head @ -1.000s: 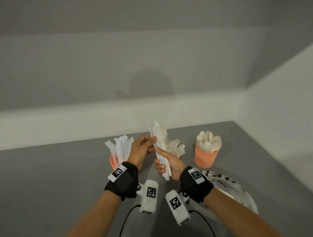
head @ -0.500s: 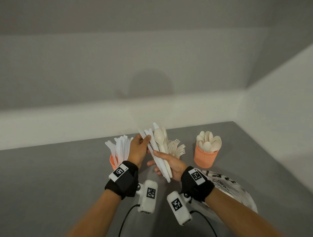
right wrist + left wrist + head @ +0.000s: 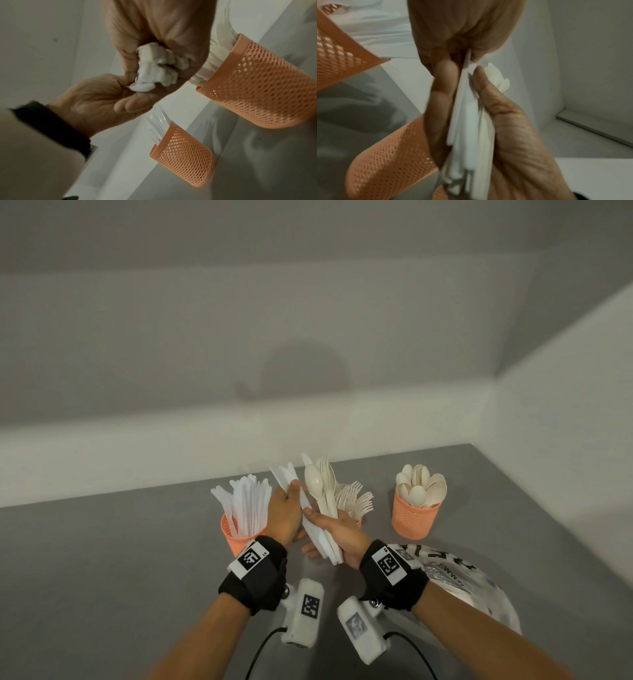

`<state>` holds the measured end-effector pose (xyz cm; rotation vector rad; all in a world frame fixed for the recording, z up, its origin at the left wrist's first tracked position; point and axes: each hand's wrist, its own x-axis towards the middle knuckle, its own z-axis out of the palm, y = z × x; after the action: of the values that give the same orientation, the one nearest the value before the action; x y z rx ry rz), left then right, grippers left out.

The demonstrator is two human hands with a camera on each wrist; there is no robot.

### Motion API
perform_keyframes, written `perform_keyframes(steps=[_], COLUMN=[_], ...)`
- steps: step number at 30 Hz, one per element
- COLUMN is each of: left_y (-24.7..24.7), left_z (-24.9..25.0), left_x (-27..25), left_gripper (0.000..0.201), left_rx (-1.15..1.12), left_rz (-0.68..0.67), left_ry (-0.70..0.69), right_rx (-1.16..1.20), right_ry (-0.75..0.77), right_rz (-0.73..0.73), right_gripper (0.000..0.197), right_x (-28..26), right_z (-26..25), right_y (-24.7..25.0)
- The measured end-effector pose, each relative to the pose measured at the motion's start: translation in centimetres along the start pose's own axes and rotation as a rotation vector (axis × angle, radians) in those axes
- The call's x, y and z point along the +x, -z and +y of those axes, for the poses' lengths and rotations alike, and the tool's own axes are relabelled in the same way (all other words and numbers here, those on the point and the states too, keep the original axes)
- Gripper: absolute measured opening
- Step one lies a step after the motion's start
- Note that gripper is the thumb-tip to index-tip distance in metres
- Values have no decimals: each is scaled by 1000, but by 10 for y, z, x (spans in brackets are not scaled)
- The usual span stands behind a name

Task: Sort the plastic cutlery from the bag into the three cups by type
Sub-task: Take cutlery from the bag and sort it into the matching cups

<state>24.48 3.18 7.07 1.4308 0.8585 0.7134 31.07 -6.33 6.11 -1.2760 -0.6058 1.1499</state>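
Cutlery bundle (image 3: 325,508) in R hand (image 3: 342,534) fist grip, L hand (image 3: 284,513) pinching knives (image 3: 286,477).

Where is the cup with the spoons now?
In the head view, the spoon cup stands on the table's right, right of the fork cup and behind the bag.

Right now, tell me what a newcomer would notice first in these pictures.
Two hands meet mid-table over a fanned bundle of white plastic cutlery: the right hand grips its handles, the left hand pinches some white knives. Around them stand three orange mesh cups; the right one brims with cream spoons, the left one with knives.
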Motion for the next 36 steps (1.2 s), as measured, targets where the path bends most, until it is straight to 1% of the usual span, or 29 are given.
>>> perform_keyframes(steps=[4, 6, 9, 11, 15, 17, 19, 21, 24, 28, 30, 31, 32, 36], left_y=[2, 6, 12, 14, 11, 9, 7, 6, 7, 14, 17, 18, 18, 12], left_z=[13, 22, 27, 26, 24, 23, 23, 24, 26, 26, 23, 21, 19, 13], left_x=[-2, 0, 7, 8, 6, 5, 5, 6, 11, 17, 16, 15, 13, 2], left_gripper=[28, 26, 31, 30, 15, 15, 16, 17, 15, 27, 31, 31, 31, 30], left_rx=[-292, -345, -174, -88, -80, -51, -27, -44, -85, -183, -203, -204, -201, -183], left_rz=[106, 137, 136, 113, 20, -32, -55, -48, 12, 109, 141, 139, 126, 38], left_ry=[31, 1, -50, -31, 25, 21, 21, 26, 30, 17, 33, 35, 34, 45], right_rx=[5, 6, -52, -103, -99, -84, -91, -110, -103, 25, 60, 54, 50, 56], right_ry=[-11, -16, 6, 27, -12, -31, -55, -77, -79, -49, -26, -23, -22, -27], right_rz=[-22, 15, 74, 78, 26, -10, -46, -80, -103, -52, -39, -32, -24, -5], right_gripper=[18, 18, 19, 19, 14, 15, 17, 18, 17, 14, 28, 35, 35, 28], right_x=[0, 1, 4, 5, 3, 3, 3, 2, -1, 1, 3, 3, 3, 3], right_z=[-1, 0, 5, 8, 4, 3, 2, 1, 1, 1, 0, -1, -2, -4], right_y=[4, 7, 12, 15, 16, 17, 17, 18, 18, 19, 21, 20, 20, 16])
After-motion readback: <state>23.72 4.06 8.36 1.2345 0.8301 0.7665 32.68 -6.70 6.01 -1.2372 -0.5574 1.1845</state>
